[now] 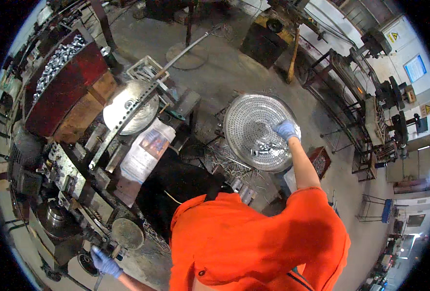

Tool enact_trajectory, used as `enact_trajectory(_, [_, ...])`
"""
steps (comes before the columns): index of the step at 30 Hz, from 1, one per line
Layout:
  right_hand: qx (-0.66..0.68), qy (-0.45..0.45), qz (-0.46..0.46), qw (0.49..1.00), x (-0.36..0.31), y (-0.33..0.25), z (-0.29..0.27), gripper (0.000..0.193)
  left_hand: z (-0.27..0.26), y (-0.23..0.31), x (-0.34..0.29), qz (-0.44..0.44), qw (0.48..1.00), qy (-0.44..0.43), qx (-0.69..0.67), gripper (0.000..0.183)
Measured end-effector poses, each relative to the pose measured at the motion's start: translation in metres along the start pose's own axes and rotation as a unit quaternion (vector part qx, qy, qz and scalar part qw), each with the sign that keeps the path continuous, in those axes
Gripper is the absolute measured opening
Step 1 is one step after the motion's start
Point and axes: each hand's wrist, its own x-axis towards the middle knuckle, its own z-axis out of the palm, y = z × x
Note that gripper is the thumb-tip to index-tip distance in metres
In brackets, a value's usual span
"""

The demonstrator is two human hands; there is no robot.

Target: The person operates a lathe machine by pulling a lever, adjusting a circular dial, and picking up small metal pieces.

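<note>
My right hand (287, 130), in a blue glove, is at the right side of a round perforated metal tray (246, 116). Its fingers are drawn together; whatever they may hold is too small to make out. A small heap of shiny metal pieces (268, 149) lies on the tray's near part. Far off at the lower left, my left hand (106, 263), also gloved in blue, has its fingers stretched out beside a black round wheel (85, 265) on the machine. A round dull metal pan (127, 234) sits just beyond that hand.
A red bin (74, 85) filled with metal pieces stands at the far left. Near it are a large metal disc (131, 109), a long perforated bar (142, 99) and a printed sack (147, 148). Scattered rods (222, 155) lie left of the tray. Machinery (375, 116) lines the right.
</note>
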Motion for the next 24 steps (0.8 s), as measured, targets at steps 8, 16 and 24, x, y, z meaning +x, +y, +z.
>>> enact_trajectory(8, [-0.156, -0.147, -0.136, 0.967, -0.002, 0.067, 0.065, 0.06, 0.007, 0.016, 0.002, -0.035, 0.989, -0.098, -0.105, 0.04])
enact_trajectory(16, [-0.149, -0.126, -0.204, 0.959, 0.004, 0.066, 0.066, 0.053, 0.009, 0.015, 0.004, 0.007, 0.992, -0.081, -0.099, 0.038])
enact_trajectory(24, [-0.103, -0.072, -0.131, 0.983, 0.02, 0.046, 0.048, 0.053, -0.015, 0.027, 0.004, -0.044, 0.99, -0.117, -0.073, 0.036])
